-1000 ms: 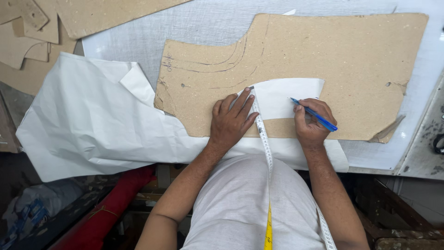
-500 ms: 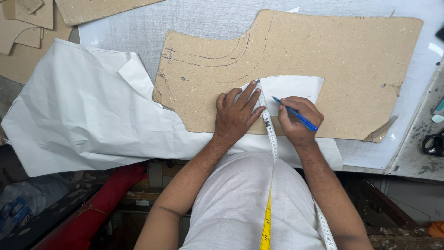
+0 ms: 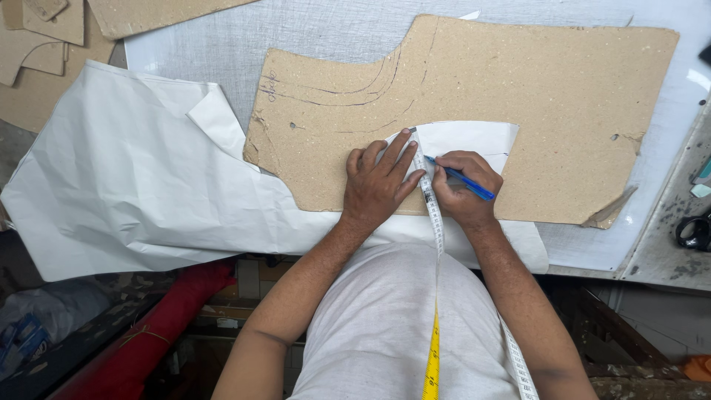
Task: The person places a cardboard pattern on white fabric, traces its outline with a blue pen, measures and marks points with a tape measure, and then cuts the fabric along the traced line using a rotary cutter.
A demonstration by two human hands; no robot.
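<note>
A large brown cardboard pattern [image 3: 533, 89] lies on a grey-white table [image 3: 222, 44], with curved pen lines near its upper left. A white paper sheet [image 3: 126, 185] runs under and over its lower edge. My left hand [image 3: 379, 181] presses flat on the paper and on a measuring tape [image 3: 430, 200] that hangs from my neck. My right hand [image 3: 463, 189] grips a blue pen [image 3: 459, 178], its tip touching the white paper just right of the tape.
More cardboard pattern pieces [image 3: 44, 30] lie at the top left. Black scissors [image 3: 695, 231] rest on a side surface at the right edge. A red roll [image 3: 141, 341] sits below the table at the lower left.
Both hands have shifted slightly left along the paper. The pen tip has come in closer to the measuring tape, and the view has drifted a little.
</note>
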